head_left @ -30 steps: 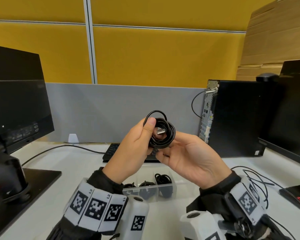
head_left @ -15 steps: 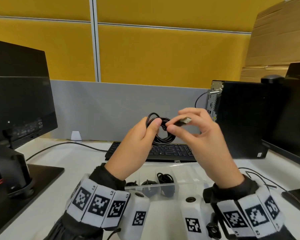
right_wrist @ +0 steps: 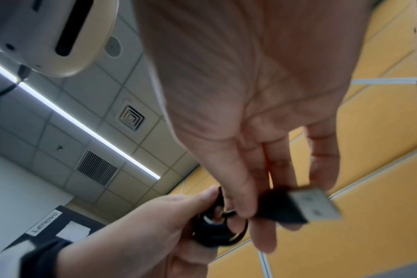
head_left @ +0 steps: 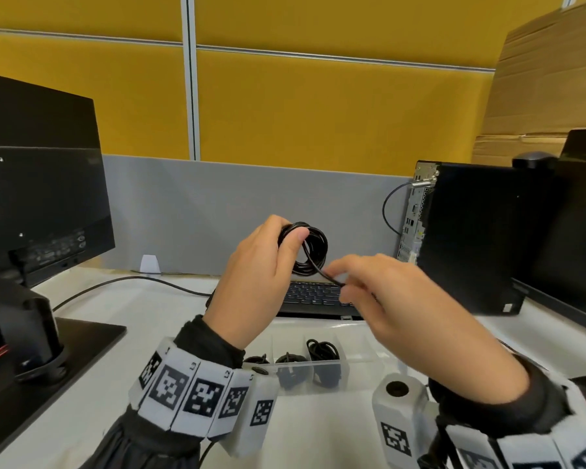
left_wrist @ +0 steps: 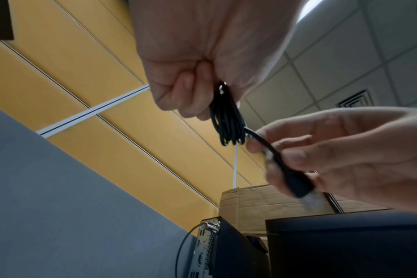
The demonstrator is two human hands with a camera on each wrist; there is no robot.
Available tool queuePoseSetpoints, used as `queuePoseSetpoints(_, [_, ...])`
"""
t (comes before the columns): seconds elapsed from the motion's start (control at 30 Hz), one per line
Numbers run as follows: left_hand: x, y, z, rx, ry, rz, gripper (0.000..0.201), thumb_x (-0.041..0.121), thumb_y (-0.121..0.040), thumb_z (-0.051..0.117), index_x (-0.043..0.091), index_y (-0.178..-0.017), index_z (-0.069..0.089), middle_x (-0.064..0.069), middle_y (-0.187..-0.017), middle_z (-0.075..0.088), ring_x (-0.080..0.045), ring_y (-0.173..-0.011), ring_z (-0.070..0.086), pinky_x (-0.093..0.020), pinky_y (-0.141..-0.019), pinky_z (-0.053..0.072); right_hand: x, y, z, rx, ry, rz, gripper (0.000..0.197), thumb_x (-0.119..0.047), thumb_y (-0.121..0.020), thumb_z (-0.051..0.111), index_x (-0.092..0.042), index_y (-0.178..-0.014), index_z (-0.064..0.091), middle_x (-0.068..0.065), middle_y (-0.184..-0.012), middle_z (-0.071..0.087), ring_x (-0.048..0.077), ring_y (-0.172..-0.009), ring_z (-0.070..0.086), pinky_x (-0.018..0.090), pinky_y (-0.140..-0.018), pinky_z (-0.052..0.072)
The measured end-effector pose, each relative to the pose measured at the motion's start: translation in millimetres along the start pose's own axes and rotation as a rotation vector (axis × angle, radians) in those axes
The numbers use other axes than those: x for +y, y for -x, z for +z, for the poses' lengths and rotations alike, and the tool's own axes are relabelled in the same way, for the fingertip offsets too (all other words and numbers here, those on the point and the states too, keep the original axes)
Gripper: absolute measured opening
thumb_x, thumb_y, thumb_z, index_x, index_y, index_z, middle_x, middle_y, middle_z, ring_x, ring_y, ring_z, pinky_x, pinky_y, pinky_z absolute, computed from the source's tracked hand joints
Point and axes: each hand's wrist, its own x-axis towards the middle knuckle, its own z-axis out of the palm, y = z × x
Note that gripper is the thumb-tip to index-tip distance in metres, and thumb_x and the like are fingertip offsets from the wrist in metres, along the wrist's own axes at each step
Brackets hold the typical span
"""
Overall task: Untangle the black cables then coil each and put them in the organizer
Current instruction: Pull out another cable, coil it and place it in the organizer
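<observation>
Cable coil [head_left: 310,249], black and wound into a compact ring, is held in the air above the keyboard [head_left: 313,296], well clear of the surface [head_left: 156,319]. The left hand [head_left: 257,279] grips the ring at its upper left side, thumb pressed over the strands. The right hand [head_left: 396,299] pinches the free tail, and the wrist view shows the USB plug [right_wrist: 312,206] between its fingers [right_wrist: 240,195]. The tail runs from the lower edge of the ring down and right to those fingers, so its long axis points away from the coil toward the right hand, which is the nearer one to the loose end. Judged from this, the tail still needs tucking or wrapping. The organizer [head_left: 362,362], a clear divided box, sits on the surface near its front edge, below both hands, with other black coils in its left compartments. Monitors, a computer tower and yellow partition panels surround the surface.
</observation>
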Motion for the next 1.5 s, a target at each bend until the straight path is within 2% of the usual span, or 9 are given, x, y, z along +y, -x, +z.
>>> queuePoseSetpoints(0.1, [6, 3, 6, 0.007, 0.013, 0.006, 0.028, 0.035, -0.097, 0.038, 0.013, -0.087, 0.050, 0.009, -0.066, 0.045, -0.008, -0.059, 0.042, -0.025, -0.057, 0.033, -1, -3, 9, -0.045, -0.153, 0.039, 0.020, -0.010, -0.097, 0.038, -0.022, -0.108, 0.049, -0.007, -0.106, 0.057, 0.011, -0.101, 0.052, 0.033, -0.091, 0.044])
queuePoseSetpoints(0.27, [14, 6, 12, -0.005, 0.051, -0.019, 0.033, 0.038, -0.096, 0.035, 0.009, -0.087, 0.047, 0.002, -0.068, 0.050, -0.017, -0.061, 0.047, -0.039, -0.059, 0.042, -6, -6, 21, 0.025, -0.368, 0.040, 0.018, -0.023, -0.097, 0.037, -0.024, -0.079, 0.036, -0.007, -0.073, 0.044, 0.007, -0.068, 0.043, 0.020, -0.065, 0.040])
queuePoseSetpoints(0.47, [16, 6, 9, -0.020, 0.035, -0.006, 0.029, 0.038, -0.095, 0.037, 0.012, -0.087, 0.047, 0.006, -0.067, 0.049, -0.013, -0.060, 0.046, -0.032, -0.057, 0.040, -7, -10, 19, 0.232, -0.296, 0.052, 0.022, -0.041, -0.096, 0.034, -0.027, -0.088, 0.049, -0.021, -0.053, 0.050, 0.006, -0.049, 0.045, 0.021, -0.048, 0.030])
queuePoseSetpoints(0.6, [11, 5, 4, -0.071, 0.037, -0.035, 0.022, 0.040, -0.095, 0.037, 0.020, -0.090, 0.047, 0.009, -0.073, 0.050, -0.009, -0.065, 0.047, -0.026, -0.060, 0.039, -4, -10, 6, 0.154, -0.538, 0.036, 0.024, -0.033, -0.096, 0.043, -0.021, -0.087, 0.062, -0.006, -0.040, 0.032, 0.009, -0.038, 0.028, 0.016, -0.042, 0.024])
queuePoseSetpoints(0.8, [17, 5, 1, -0.166, 0.096, 0.016, 0.034, 0.047, -0.090, 0.030, 0.021, -0.089, 0.052, 0.011, -0.070, 0.047, -0.004, -0.066, 0.044, -0.018, -0.061, 0.036, 6, 1, -20, 0.134, -0.613, 0.004, 0.025, -0.039, -0.088, 0.051, -0.024, -0.079, 0.069, -0.006, -0.045, 0.030, 0.007, -0.041, 0.023, 0.016, -0.042, 0.020])
queuePoseSetpoints(0.9, [21, 5, 0, -0.159, 0.163, 0.031, 0.033, 0.048, -0.086, 0.028, 0.023, -0.081, 0.049, 0.011, -0.065, 0.042, -0.001, -0.061, 0.042, -0.014, -0.060, 0.034, 23, 4, -24, 0.362, -0.239, -0.067, 0.029, -0.048, -0.092, 0.048, -0.030, -0.079, 0.067, -0.011, -0.063, 0.049, 0.006, -0.061, 0.040, 0.018, -0.057, 0.030])
queuePoseSetpoints(1.03, [27, 6, 4, -0.137, 0.329, 0.011, 0.034, 0.051, -0.089, 0.030, 0.025, -0.075, 0.048, 0.009, -0.063, 0.041, -0.003, -0.056, 0.038, -0.016, -0.054, 0.034, 38, -9, -5, 0.632, -0.046, -0.011, 0.024, -0.038, -0.091, 0.047, -0.029, -0.090, 0.069, -0.007, -0.085, 0.046, 0.007, -0.083, 0.035, 0.028, -0.068, 0.023])
queuePoseSetpoints(1.23, [24, 10, 12, -0.114, 0.408, -0.012, 0.026, 0.047, -0.089, 0.031, 0.029, -0.078, 0.047, 0.019, -0.068, 0.051, 0.000, -0.061, 0.044, -0.017, -0.058, 0.037, 29, -22, 19, 0.513, -0.788, 0.123, 0.018, -0.012, -0.094, 0.052, -0.018, -0.090, 0.068, 0.011, -0.072, 0.065, 0.005, -0.061, 0.060, 0.017, -0.062, 0.050])
queuePoseSetpoints(1.5, [21, 9, 16, -0.114, 0.298, -0.011, 0.029, 0.044, -0.095, 0.028, 0.024, -0.085, 0.046, 0.010, -0.062, 0.043, -0.009, -0.058, 0.039, -0.036, -0.055, 0.037, 21, -23, 20, 0.238, -1.573, 0.354, 0.020, -0.012, -0.094, 0.049, -0.001, -0.101, 0.064, 0.013, -0.090, 0.065, 0.016, -0.078, 0.064, 0.022, -0.067, 0.056])
